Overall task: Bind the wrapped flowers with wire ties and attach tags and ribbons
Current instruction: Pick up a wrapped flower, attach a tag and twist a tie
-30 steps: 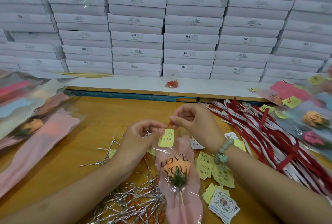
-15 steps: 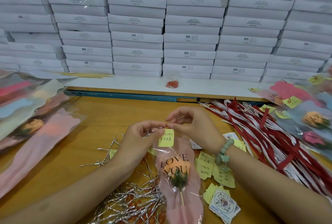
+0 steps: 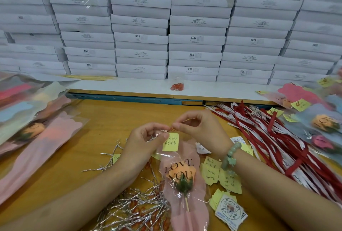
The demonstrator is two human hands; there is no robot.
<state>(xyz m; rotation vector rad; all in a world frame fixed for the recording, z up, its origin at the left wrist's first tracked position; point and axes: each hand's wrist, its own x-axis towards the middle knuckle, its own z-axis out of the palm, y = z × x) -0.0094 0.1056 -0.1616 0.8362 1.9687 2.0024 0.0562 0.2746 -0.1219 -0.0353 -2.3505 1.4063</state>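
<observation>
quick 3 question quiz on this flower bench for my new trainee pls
1. True or false: the left hand pinches the yellow tag at the wrapped flower's top end.
2. The red ribbons lie on which side of the flower? A left, B right, C beneath it.
3. Fill in: the right hand pinches a small ___ fastener.
Key: 1 true; 2 B; 3 red.
</observation>
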